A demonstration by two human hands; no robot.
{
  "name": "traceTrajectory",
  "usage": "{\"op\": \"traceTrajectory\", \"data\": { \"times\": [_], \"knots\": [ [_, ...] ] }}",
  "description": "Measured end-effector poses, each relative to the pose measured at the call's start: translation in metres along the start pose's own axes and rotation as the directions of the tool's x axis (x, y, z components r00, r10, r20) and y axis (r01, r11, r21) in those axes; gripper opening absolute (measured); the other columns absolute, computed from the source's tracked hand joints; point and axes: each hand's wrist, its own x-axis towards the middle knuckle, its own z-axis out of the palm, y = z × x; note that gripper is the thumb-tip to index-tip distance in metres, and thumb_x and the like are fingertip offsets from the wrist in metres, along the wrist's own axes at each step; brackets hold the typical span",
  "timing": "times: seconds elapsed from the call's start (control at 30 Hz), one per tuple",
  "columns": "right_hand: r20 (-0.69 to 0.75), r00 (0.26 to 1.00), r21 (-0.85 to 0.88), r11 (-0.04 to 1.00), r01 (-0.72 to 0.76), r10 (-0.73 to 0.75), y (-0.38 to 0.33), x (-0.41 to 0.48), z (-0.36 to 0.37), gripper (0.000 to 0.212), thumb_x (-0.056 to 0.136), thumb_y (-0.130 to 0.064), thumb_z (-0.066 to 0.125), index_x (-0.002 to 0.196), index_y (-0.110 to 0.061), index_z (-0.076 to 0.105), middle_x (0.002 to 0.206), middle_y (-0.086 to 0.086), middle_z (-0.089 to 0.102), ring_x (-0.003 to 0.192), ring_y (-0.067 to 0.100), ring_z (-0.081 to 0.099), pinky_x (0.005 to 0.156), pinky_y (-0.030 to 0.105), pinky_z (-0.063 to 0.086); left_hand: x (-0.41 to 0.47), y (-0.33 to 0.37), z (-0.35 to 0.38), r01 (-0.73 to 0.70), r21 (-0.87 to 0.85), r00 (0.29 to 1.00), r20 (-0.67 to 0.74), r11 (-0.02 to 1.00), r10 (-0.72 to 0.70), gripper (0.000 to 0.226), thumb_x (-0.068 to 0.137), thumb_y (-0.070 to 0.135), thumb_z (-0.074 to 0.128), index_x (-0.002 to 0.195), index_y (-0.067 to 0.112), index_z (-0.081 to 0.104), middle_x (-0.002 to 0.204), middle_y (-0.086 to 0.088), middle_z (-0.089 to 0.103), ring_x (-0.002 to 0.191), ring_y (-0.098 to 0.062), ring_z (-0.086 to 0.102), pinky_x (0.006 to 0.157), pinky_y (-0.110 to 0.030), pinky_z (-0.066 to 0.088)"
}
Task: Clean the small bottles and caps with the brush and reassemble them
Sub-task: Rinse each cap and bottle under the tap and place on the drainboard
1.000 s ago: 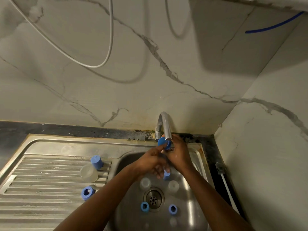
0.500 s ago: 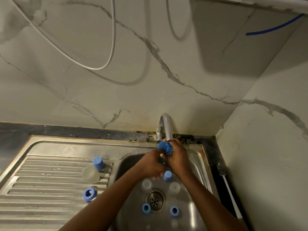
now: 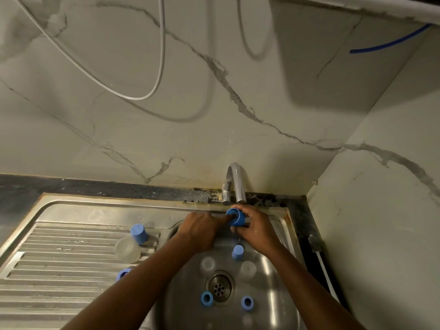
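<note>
Wall [image 3: 119, 144] of pale veined stone fills the upper view, with a white cord [image 3: 142, 97] looping across it. Steel sink [image 3: 95, 206] lies below, set in a dark worktop [image 3: 83, 186], with a ribbed drainboard [image 3: 59, 265] on the left and the basin [image 3: 269, 296] on the right. Both forearms enter from the bottom edge and meet over the back of the basin, just below the spout of the tap [image 3: 238, 182]. Right hand [image 3: 258, 231] grasps a blue cap [image 3: 235, 217], fingers curled round its side, open mouth turned up and to the left. Left hand [image 3: 202, 231] is knuckles up with fingers bunched and one finger reaching to the cap's mouth; cannot tell whether it holds anything. On the drainboard near the basin edge a clear bottle [image 3: 127, 249] touches an upright blue top [image 3: 139, 233] just behind it. Nearer the camera sits a blue ring [image 3: 123, 273], partly hidden by the left forearm. In the basin a drain [image 3: 219, 287] is at centre. Two clear bottles stand behind it, left bottle [image 3: 207, 264] and right bottle [image 3: 248, 270], set apart either side. A blue stopper [image 3: 237, 252] stands upright between and behind them, under the hands. Two blue open caps lie in front of the drain, hollow side showing: left one [image 3: 206, 298] just beside the drain rim, right one [image 3: 247, 304] a little apart. A white cable [image 3: 323, 265] lies on the worktop strip right of the sink.
</note>
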Motion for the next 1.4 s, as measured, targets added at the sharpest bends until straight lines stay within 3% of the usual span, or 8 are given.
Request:
{"op": "traceTrajectory", "data": {
  "times": [0.17,0.3,0.47,0.6,0.8,1.07,1.2,1.4],
  "knots": [
    [0.061,0.996,0.053,0.997,0.055,-0.058,-0.002,0.002,-0.014,0.066,0.080,-0.009,0.086,0.136,-0.031,0.061,0.140,-0.011,0.058,0.126,0.007,0.057,0.102,0.026,0.054,0.008,-0.019,0.016,-0.054,0.110,0.995,-0.075,0.993,0.062,0.070,0.110,0.032,0.045,0.161,0.051,0.001,0.100,-0.007,0.060,0.078,-0.018,0.061,0.077,-0.037,0.057],
    [0.166,0.986,0.361,0.930,-0.067,0.007,0.003,0.001,-0.023,0.062,0.082,-0.015,0.087,0.136,-0.032,0.062,0.133,-0.009,0.068,0.122,0.010,0.066,0.099,0.031,0.057,0.003,-0.015,0.025,-0.057,-0.308,0.997,-0.063,0.950,0.040,0.079,0.098,0.025,0.063,0.162,0.043,0.020,0.105,0.006,0.064,0.088,-0.008,0.062,0.088,-0.031,0.057],
    [0.233,0.967,0.788,0.561,-0.252,0.107,0.014,-0.005,-0.016,0.044,0.092,-0.012,0.074,0.134,-0.015,0.063,0.133,0.011,0.068,0.122,0.034,0.067,0.101,0.048,0.057,-0.002,-0.006,0.023,-0.068,-0.693,0.995,0.009,0.717,0.103,0.076,0.092,0.010,0.072,0.158,0.026,0.038,0.099,0.006,0.071,0.083,0.002,0.070,0.082,-0.018,0.056],
    [0.255,0.943,0.856,0.402,-0.323,0.216,0.009,-0.005,-0.009,0.041,0.096,-0.024,0.067,0.135,-0.012,0.064,0.126,0.022,0.070,0.107,0.033,0.071,0.090,0.040,0.060,-0.001,0.003,0.007,-0.111,-0.546,0.992,-0.015,0.830,0.122,0.081,0.092,0.014,0.071,0.160,0.032,0.032,0.101,0.009,0.065,0.092,-0.008,0.066,0.083,-0.018,0.049],
    [0.247,0.917,0.804,0.462,-0.375,0.314,0.006,-0.001,-0.005,0.047,0.099,-0.049,0.061,0.125,-0.010,0.072,0.087,0.012,0.067,0.073,0.015,0.059,0.071,0.030,0.053,0.012,-0.011,-0.003,-0.063,0.038,0.995,-0.080,0.997,0.066,0.079,0.107,0.034,0.056,0.162,0.052,0.003,0.095,-0.004,0.061,0.078,-0.019,0.058,0.079,-0.034,0.052],
    [0.145,0.935,0.753,0.577,-0.317,0.325,-0.004,0.007,-0.011,0.047,0.101,-0.051,0.057,0.119,-0.010,0.072,0.076,0.006,0.062,0.065,0.012,0.054,0.063,0.028,0.045,0.011,-0.005,0.014,-0.114,-0.221,0.987,-0.140,0.969,0.085,0.085,0.099,0.025,0.062,0.164,0.045,0.010,0.104,0.001,0.065,0.087,-0.017,0.064,0.083,-0.034,0.056],
    [0.138,0.915,0.806,0.494,-0.326,0.380,-0.011,0.007,-0.003,0.040,0.100,-0.044,0.060,0.115,-0.008,0.071,0.072,0.007,0.067,0.063,0.014,0.058,0.064,0.028,0.048,0.009,0.004,0.014,-0.085,-0.874,0.988,-0.011,0.478,0.157,0.062,0.093,0.007,0.071,0.146,0.025,0.048,0.092,-0.009,0.075,0.072,-0.018,0.072,0.068,-0.031,0.063],
    [0.232,0.917,0.854,0.384,-0.351,0.323,-0.015,0.007,-0.005,0.039,0.104,-0.038,0.057,0.130,-0.012,0.069,0.112,0.015,0.075,0.085,0.022,0.066,0.066,0.031,0.058,-0.007,0.018,0.004,0.127,-0.986,0.973,0.101,-0.112,0.209,0.064,0.099,-0.001,0.058,0.148,0.038,0.043,0.114,-0.029,0.073,0.075,-0.024,0.067,0.066,-0.030,0.056]
  ]
}}
